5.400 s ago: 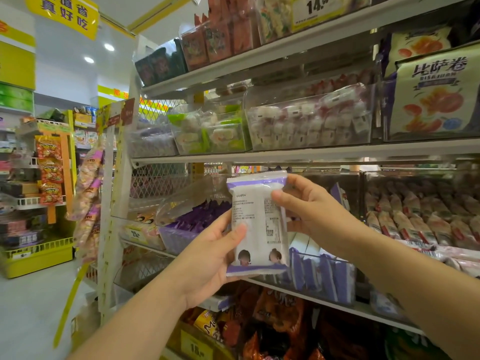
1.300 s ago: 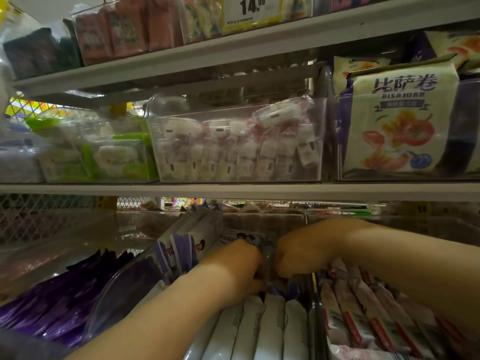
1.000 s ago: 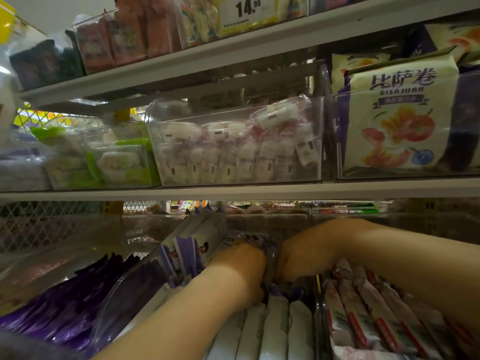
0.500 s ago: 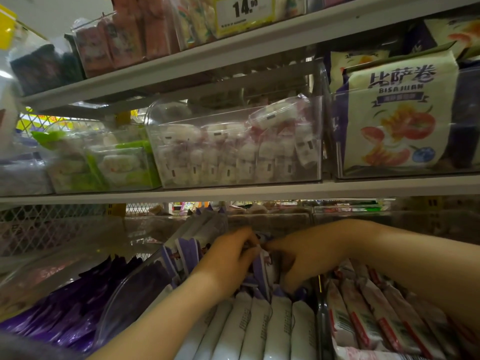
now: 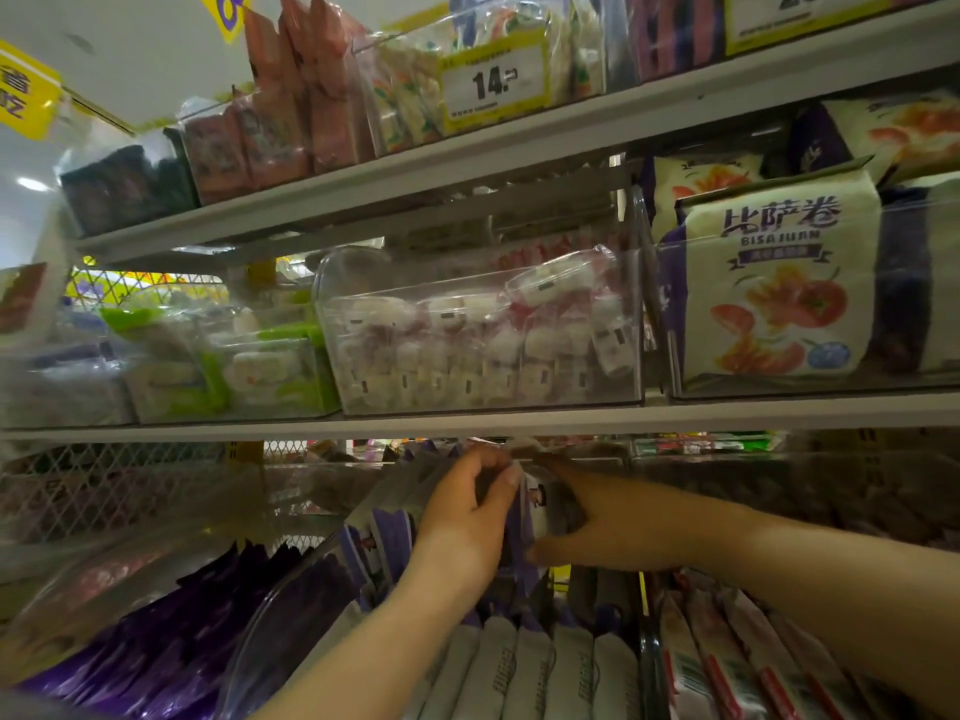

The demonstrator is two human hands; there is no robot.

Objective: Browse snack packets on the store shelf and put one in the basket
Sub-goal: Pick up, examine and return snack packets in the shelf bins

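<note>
Both my hands reach into a clear bin of white and purple snack packets on the lower shelf. My left hand and my right hand grip one upright white and purple packet between them, left fingers curled over its top edge, right thumb under its lower edge. More of the same packets lean to the left of it. No basket is in view.
A grey shelf edge runs just above my hands. On it stand clear bins of pink and white sweets, green packs and a Bisajuan bag. Purple packets lie at lower left, red-striped packets at lower right.
My hands have risen from deep in the bin and now hold one packet upright just under the shelf edge. The camera has tilted upward.
</note>
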